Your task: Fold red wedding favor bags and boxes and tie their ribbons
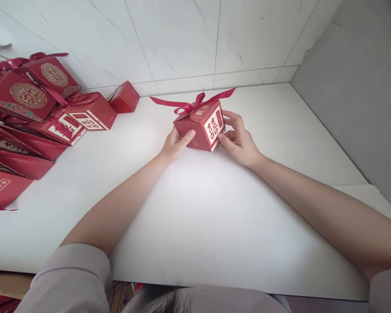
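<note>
A red gift box (195, 130) with a white label and red characters is held between my two hands near the back of the white table. A dark red ribbon (195, 104) is tied in a bow on its top, both tails spreading sideways. My left hand (177, 141) grips the left side, thumb on the near face and the other fingers mostly hidden behind the box. On the right, my right hand (239, 139) has its thumb and bent fingers against the labelled side. The box appears slightly tilted; whether its base touches the table is hard to make out.
Several similar red boxes (93, 111) are heaped along the left of the white table (195, 217), some with ribbons. A small red box (125, 98) stands by the tiled wall (182, 39). A grey panel (355, 87) borders the right, with a white cloth-like item (365, 198) near it.
</note>
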`<state>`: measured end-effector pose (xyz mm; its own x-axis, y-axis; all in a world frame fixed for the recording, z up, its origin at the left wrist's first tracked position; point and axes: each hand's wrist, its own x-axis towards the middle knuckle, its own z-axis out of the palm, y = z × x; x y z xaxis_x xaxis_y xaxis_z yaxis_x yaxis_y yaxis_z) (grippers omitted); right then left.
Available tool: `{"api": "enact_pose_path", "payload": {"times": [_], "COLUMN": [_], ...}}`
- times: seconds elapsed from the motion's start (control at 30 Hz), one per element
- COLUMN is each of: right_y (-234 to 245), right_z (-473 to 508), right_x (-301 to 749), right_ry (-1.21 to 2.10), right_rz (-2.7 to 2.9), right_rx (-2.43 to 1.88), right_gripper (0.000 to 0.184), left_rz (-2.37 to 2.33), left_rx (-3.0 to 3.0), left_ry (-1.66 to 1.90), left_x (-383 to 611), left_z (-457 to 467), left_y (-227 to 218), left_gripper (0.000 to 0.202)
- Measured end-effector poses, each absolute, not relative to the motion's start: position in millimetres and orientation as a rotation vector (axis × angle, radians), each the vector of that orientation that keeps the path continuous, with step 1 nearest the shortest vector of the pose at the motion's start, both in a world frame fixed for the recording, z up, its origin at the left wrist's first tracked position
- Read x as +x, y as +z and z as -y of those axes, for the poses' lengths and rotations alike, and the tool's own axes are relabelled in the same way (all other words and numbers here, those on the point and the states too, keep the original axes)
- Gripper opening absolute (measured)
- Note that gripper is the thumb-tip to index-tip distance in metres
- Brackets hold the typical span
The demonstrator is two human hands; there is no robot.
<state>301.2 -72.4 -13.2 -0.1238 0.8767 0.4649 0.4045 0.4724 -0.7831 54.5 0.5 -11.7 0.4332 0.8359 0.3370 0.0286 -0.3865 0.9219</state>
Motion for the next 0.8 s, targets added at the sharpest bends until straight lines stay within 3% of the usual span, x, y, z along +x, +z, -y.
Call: {"api": "enact_pose_path", "payload": {"times": [0.8], "right_y": [-13.7], "right_z": [67.0], "right_x": [302.4], "right_ry": [0.595], "right_rz": [1.779], "right_rx": [-1.063], "right_gripper": [0.083], "left_rz": [-0.796], "left_rx": [1.782], "left_ry": [1.036], "left_x": [55.5], "left_z": [1.9], "left_y": [-8.8], "left_gripper": [0.073]}}
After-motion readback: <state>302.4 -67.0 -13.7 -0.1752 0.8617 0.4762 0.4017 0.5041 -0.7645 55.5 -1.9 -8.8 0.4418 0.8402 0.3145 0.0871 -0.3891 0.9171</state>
